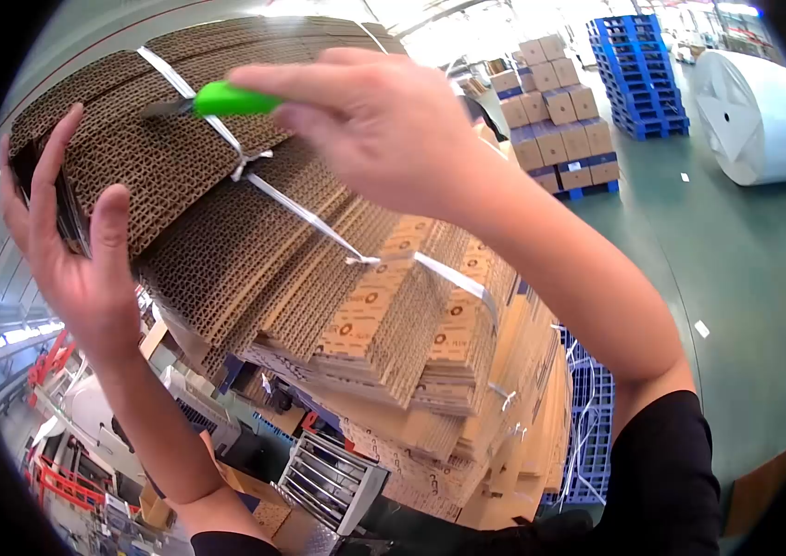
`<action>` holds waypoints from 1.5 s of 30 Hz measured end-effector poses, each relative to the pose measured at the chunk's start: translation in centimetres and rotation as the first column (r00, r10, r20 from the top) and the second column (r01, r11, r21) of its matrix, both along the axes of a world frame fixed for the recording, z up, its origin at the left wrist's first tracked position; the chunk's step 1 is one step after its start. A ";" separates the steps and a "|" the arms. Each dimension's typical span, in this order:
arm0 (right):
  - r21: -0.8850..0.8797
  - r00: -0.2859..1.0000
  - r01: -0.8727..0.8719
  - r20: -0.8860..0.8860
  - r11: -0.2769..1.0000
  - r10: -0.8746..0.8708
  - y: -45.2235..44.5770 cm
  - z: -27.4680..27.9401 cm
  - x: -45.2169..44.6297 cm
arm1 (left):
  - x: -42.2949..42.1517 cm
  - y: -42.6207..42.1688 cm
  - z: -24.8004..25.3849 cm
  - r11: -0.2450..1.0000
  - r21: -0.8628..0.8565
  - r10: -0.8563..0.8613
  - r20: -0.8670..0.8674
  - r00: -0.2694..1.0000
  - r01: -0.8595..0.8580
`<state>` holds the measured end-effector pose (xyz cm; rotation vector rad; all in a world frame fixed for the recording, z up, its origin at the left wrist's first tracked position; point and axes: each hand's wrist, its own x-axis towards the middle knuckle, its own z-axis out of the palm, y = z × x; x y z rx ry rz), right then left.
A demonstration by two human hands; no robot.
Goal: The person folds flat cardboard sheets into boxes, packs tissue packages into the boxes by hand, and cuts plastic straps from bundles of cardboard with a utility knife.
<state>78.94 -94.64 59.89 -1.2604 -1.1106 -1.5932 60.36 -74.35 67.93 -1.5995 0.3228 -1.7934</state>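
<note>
My right hand [383,130] is closed around the green handle of a knife [235,99]. Its blade points left and lies at a white strap [167,71] tied around a bundle of corrugated cardboard sheets [133,153]. Whether the blade touches the strap, I cannot tell. My left hand [87,278] is spread against the left end of that bundle, fingers apart and thumb up. A knot [249,164] in the strap sits below the knife. Lower bundles of flat cardboard [365,324], some with orange-brown print, are tied with another white strap [305,215].
A blue pallet [587,417] shows beside the stack, with loose white straps. A roller conveyor [333,477] stands below. Farther off are stacked boxes [559,130], piled blue pallets [634,74] and a large white roll [763,116] on the green floor [754,278].
</note>
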 end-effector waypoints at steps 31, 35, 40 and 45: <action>-0.209 0.787 -0.108 -0.615 0.972 -0.045 -9.0 -4.9 29.8 | 2.4 -1.8 -3.2 0.987 -0.135 -0.108 -0.169 0.980 0.085; 0.035 0.358 -0.504 -0.901 0.863 0.246 -8.0 -4.1 24.8 | 2.7 -1.1 -4.0 0.892 -0.349 -0.355 -0.142 0.924 0.289; 0.035 0.195 -0.576 -0.965 0.817 0.178 -6.2 -6.9 21.7 | 2.9 -1.7 -4.3 0.864 -0.357 -0.421 -0.127 0.898 0.355; 0.225 -0.050 -0.646 -0.966 0.730 0.253 -13.5 -9.5 15.1 | 2.6 -1.0 -4.2 0.831 -0.344 -0.513 -0.169 0.841 0.438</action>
